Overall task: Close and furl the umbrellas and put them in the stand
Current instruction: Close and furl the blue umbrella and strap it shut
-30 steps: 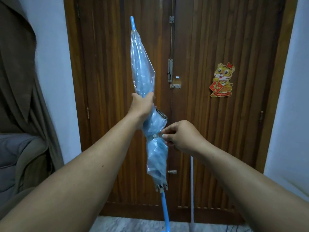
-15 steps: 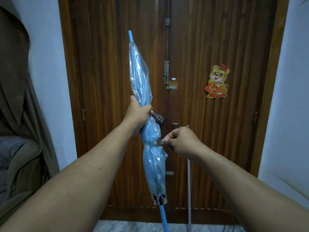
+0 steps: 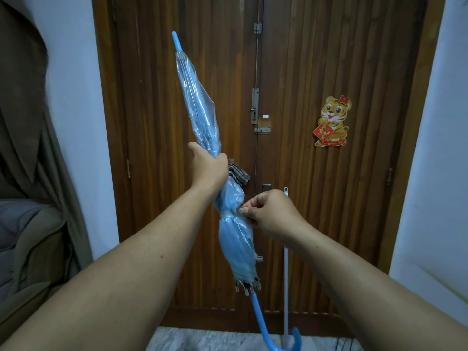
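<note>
A closed, furled translucent blue umbrella (image 3: pixel 200 115) stands nearly upright in front of me, tip up and tilted to the left, its curved blue handle (image 3: pixel 278 338) down near the floor. My left hand (image 3: pixel 209 165) grips the canopy around its middle. My right hand (image 3: pixel 268 211) pinches the small snap of the tie strap (image 3: pixel 239 211), which cinches the canopy just below the left hand. A checked fabric tab (image 3: pixel 239 174) sticks out beside my left hand. No stand is in view.
A wooden double door (image 3: pixel 304 173) with bolts and a tiger sticker (image 3: pixel 333 121) fills the view ahead. A thin white pole (image 3: pixel 286 274) leans on the door. A brown curtain (image 3: pixel 30 122) and a sofa (image 3: pixel 27 244) are at the left; white walls flank the door.
The umbrella has tilted so its tip leans further left and its curved handle has come into view. My right hand stays pinched at the strap; my left hand keeps its grip.
</note>
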